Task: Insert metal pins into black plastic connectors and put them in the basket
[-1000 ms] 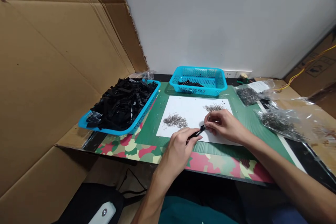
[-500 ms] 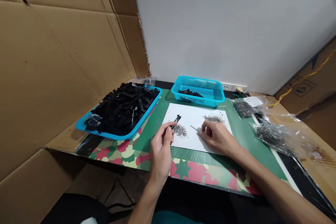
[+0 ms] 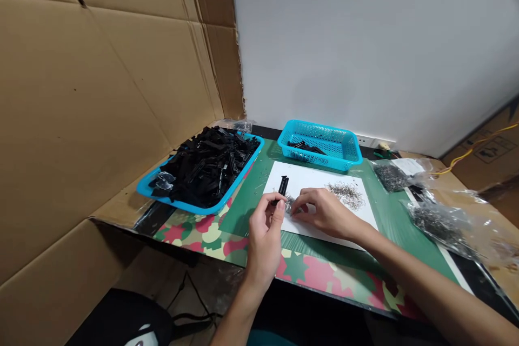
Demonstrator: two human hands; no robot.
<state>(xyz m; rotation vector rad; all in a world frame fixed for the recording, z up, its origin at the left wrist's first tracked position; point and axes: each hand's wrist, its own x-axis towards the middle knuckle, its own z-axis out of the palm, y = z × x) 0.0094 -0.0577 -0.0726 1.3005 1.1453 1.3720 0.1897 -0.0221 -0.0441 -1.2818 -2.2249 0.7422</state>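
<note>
Between thumb and fingers, my left hand (image 3: 267, 225) holds a slim black plastic part (image 3: 283, 186), which points up and away from me over the white sheet (image 3: 300, 172). My right hand (image 3: 320, 209) is closed just right of it, its fingertips pinched down at a small pile of metal pieces (image 3: 289, 203). What those fingertips hold is too small and hidden to make out. A second pile of small metal pieces (image 3: 346, 194) lies on the sheet beyond my right hand.
A blue basket (image 3: 211, 210) heaped with black parts is at the left. Another blue basket (image 3: 336, 163) with a few black parts stands at the back. Plastic bags of metal pieces (image 3: 390, 175) (image 3: 440, 225) lie at the right, near a cardboard box (image 3: 486, 146).
My right hand has moved left to the nearer pile, close to my left hand; the thin metal rod it held no longer shows. The black part has turned more upright. The view has shifted left.
</note>
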